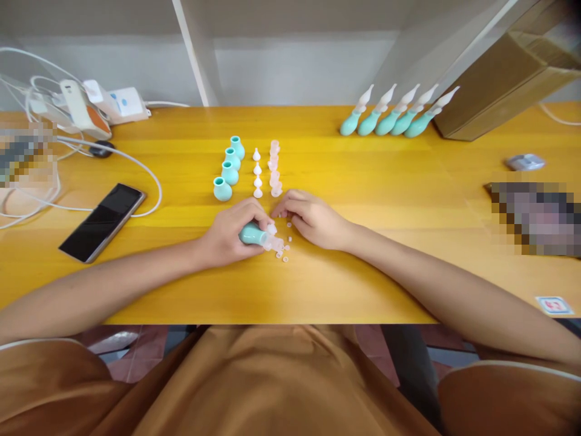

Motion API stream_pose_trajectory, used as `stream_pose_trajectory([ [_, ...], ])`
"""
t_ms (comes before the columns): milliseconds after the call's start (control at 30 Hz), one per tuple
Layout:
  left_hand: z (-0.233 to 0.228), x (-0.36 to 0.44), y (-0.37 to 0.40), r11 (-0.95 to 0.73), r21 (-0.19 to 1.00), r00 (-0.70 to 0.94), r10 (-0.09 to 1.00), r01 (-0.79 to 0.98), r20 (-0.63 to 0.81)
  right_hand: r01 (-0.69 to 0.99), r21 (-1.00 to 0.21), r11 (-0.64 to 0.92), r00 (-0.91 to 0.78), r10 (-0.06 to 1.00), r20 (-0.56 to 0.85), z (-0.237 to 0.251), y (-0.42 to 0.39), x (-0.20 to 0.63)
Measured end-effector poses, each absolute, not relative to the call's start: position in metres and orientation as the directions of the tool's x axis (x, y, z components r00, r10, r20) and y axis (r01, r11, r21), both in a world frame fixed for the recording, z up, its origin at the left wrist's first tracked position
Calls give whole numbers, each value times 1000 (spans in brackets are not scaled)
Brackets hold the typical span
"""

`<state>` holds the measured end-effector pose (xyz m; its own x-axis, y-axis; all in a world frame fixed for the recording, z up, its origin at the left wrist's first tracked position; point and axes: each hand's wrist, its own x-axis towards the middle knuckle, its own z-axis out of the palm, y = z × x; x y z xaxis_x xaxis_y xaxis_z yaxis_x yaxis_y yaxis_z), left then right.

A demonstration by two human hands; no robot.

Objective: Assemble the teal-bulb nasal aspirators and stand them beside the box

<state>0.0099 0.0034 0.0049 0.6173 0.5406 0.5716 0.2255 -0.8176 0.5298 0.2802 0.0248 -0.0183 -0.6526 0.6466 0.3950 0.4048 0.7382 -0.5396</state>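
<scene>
head cam | looks forward and down over yellow table (363,242) | close range | single view, nothing shared

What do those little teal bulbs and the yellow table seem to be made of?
The teal bulbs look like soft rubber or silicone: matte, rounded, evenly coloured, though the picture cannot settle which. The one in the left hand has a clear, plastic-looking tip. The table looks like wood or a wood-look laminate with a smooth, slightly glossy finish: long grain streaks run across it.

Before you, a yellow wooden table (363,254) carries four teal bulbs (229,169), rows of small white tips (257,174), five assembled aspirators (394,115), a black phone (103,221), a cardboard box (503,85) and white cables (113,158).
</scene>
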Motion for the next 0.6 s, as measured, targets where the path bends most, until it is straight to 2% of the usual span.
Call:
stream_pose_trajectory([
  [167,6,10,3,-811,536,618,551,236,561,285,-672,684,-722,614,319,-5,10,280],
  [233,7,9,3,-805,542,616,558,240,556,241,-702,670,-718,610,335,-2,7,280],
  [400,8,9,2,-773,576,621,594,265,511,349,-602,718,-598,665,447,-8,9,279],
  [500,7,9,2,-759,588,615,611,279,498,378,-551,743,-658,635,405,-10,14,280],
  [600,6,9,3,-764,587,584,613,268,532,375,-620,689,-706,646,290,1,14,290],
])
